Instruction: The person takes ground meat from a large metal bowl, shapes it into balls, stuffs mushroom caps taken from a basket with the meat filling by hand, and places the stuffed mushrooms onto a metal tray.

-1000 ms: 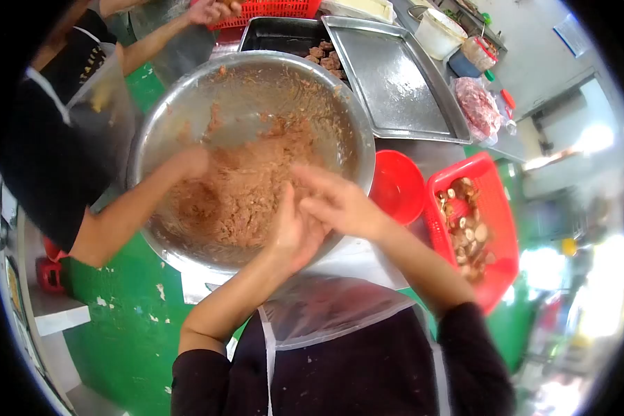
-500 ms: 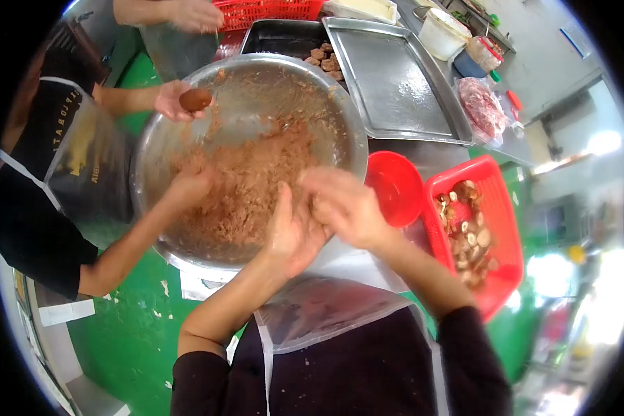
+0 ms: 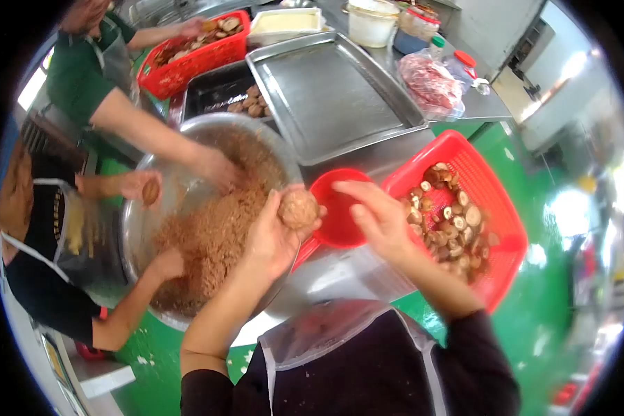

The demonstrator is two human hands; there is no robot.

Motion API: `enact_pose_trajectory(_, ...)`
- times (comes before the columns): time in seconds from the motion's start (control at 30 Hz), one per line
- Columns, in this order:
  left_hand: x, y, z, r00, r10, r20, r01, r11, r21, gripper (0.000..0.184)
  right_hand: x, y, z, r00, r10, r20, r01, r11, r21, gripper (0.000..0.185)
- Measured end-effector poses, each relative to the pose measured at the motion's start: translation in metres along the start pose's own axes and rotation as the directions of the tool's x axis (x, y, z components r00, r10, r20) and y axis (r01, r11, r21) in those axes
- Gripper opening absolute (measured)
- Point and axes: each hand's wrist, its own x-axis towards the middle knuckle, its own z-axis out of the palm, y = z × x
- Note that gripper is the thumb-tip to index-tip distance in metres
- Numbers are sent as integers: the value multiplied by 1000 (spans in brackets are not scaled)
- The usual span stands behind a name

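Note:
A round ball of minced meat (image 3: 299,209) rests in my left hand (image 3: 276,232), palm up with the fingers cupped under it. This hand is over the right rim of a large steel bowl (image 3: 133,208) holding brown minced meat (image 3: 211,243). To its right, my right hand (image 3: 374,216) has nothing in it, fingers apart, over the near right side of a red plastic bowl (image 3: 341,208). Close by on the right, a red basket (image 3: 496,208) contains mushrooms (image 3: 457,225), several with pale cut stems.
Two co-workers stand left; one hand (image 3: 218,166) reaches into the meat, another (image 3: 142,187) holds a brown cap. Behind are a metal tray (image 3: 340,90), a black tray (image 3: 211,87) of stuffed pieces, another red basket (image 3: 163,80) and bagged meat (image 3: 430,83).
My hands have separated, showing the meat ball in my left; my right moved right over the red bowl. The view shifted, and a co-worker's arm now reaches into the steel bowl.

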Motion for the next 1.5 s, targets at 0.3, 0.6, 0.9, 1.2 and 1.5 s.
enact_pose_trajectory(0.3,256,-4,56,983,-180,37,110,739,664,29,-128,71,-157,738,555,-384,-621,781,-66,17)
enact_pose_trajectory(0.6,420,-95,105,959,-271,84,-18,238,971,31,-187,105,-208,491,716,-496,-792,604,88,14)
enact_pose_trajectory(0.9,442,-116,94,958,-191,215,-181,178,967,37,-160,125,-231,561,686,-463,-800,594,-90,14)
enact_pose_trajectory(1.2,434,-108,80,981,-21,195,-189,150,970,41,-167,138,-241,606,695,-387,-791,575,-208,15)
enact_pose_trajectory(1.5,328,-89,109,951,-32,306,-296,178,939,31,-142,240,-215,764,518,-384,-644,575,-505,22)
